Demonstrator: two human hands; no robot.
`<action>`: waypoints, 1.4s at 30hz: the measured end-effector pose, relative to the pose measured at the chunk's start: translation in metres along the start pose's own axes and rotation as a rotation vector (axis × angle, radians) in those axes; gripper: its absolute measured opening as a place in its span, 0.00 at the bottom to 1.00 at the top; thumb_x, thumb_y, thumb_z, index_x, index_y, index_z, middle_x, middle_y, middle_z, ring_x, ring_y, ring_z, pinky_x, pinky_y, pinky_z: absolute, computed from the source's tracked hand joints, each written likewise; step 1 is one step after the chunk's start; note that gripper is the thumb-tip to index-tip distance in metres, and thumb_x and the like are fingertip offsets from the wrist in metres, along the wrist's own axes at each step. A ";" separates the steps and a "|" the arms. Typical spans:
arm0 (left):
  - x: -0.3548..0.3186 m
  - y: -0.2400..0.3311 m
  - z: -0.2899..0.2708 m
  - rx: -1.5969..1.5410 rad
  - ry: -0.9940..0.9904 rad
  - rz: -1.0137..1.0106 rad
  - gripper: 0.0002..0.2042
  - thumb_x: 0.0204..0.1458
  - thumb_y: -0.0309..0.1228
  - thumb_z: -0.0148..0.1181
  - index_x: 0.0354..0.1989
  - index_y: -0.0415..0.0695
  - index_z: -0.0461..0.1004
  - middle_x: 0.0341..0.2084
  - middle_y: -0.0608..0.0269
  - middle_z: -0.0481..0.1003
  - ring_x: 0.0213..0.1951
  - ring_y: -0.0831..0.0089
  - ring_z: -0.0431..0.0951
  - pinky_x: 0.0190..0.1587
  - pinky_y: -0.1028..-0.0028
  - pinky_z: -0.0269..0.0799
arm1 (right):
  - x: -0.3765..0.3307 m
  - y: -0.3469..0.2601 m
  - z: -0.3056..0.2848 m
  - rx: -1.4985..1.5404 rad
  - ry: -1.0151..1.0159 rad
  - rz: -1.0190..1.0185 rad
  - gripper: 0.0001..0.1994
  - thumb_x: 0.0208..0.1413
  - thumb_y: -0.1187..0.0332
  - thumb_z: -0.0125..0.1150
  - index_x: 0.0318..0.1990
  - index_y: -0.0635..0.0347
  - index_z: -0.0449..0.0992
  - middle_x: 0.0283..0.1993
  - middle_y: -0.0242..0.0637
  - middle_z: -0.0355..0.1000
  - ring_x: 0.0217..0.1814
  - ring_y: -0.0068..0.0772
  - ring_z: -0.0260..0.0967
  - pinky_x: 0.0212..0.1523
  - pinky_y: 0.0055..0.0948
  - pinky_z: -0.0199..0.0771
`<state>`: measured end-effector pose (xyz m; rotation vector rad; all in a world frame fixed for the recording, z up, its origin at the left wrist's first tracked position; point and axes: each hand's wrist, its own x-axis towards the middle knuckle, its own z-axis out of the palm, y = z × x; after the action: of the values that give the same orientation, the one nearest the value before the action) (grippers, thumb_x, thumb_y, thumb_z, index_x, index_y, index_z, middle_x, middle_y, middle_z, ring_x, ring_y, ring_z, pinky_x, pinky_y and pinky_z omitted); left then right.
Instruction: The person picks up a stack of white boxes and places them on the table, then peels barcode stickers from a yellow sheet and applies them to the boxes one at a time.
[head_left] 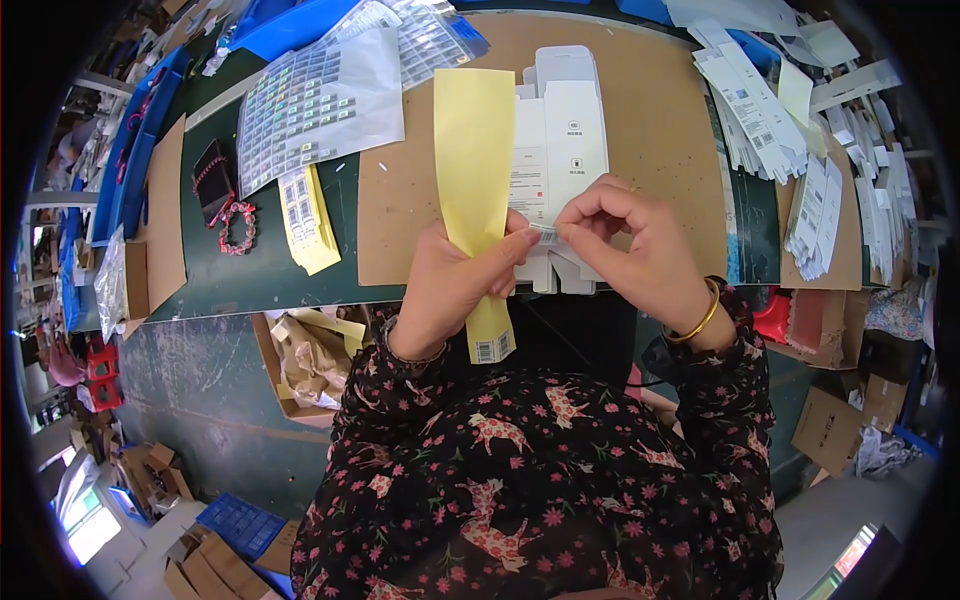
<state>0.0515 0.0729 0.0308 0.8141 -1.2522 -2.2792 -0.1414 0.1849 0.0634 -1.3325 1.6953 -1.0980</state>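
Note:
My left hand (462, 262) is closed round a long yellow strip of label backing (475, 150), which stands up above the fist and hangs below it. Two small barcode labels (493, 348) remain on the strip's lower end. Between my hands is a small white barcode sticker (546, 235); my right hand (625, 240) pinches its right end, while the left fingertips touch its other end. Under both hands a flattened white printed box (575, 120) lies on the brown cardboard sheet (660, 120), its lower part partly hidden by my fingers.
Sticker sheets (320, 110), a stack of yellow label strips (308, 220), a dark phone-like object (212, 180) and a beaded bracelet (237, 228) lie to the left. Flat white boxes (750, 100) pile up at the right. An open carton (300, 365) with crumpled paper stands below the table edge.

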 end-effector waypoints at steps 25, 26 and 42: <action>0.003 -0.008 -0.038 0.029 0.231 0.028 0.12 0.61 0.26 0.68 0.49 0.34 0.79 0.26 0.69 0.74 0.19 0.86 0.67 0.21 0.80 0.63 | 0.015 0.003 -0.011 -0.073 0.191 -0.065 0.05 0.62 0.72 0.67 0.40 0.63 0.79 0.58 0.38 0.73 0.62 0.32 0.68 0.65 0.31 0.65; 0.005 -0.010 -0.037 0.045 0.189 0.014 0.13 0.61 0.26 0.67 0.51 0.34 0.78 0.27 0.69 0.74 0.19 0.85 0.68 0.20 0.80 0.64 | 0.016 0.005 -0.010 -0.081 0.167 -0.051 0.04 0.62 0.72 0.67 0.40 0.63 0.79 0.59 0.38 0.73 0.63 0.32 0.68 0.65 0.32 0.64; 0.015 -0.024 -0.029 0.059 0.072 -0.015 0.23 0.57 0.21 0.69 0.59 0.34 0.67 0.34 0.68 0.72 0.22 0.82 0.74 0.20 0.80 0.71 | 0.018 0.008 0.006 -0.473 0.039 -0.121 0.05 0.53 0.71 0.74 0.34 0.58 0.82 0.60 0.32 0.74 0.74 0.43 0.57 0.73 0.42 0.55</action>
<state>0.0577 0.0580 -0.0070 0.9210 -1.2907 -2.2136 -0.1434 0.1674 0.0530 -1.7296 2.0055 -0.8166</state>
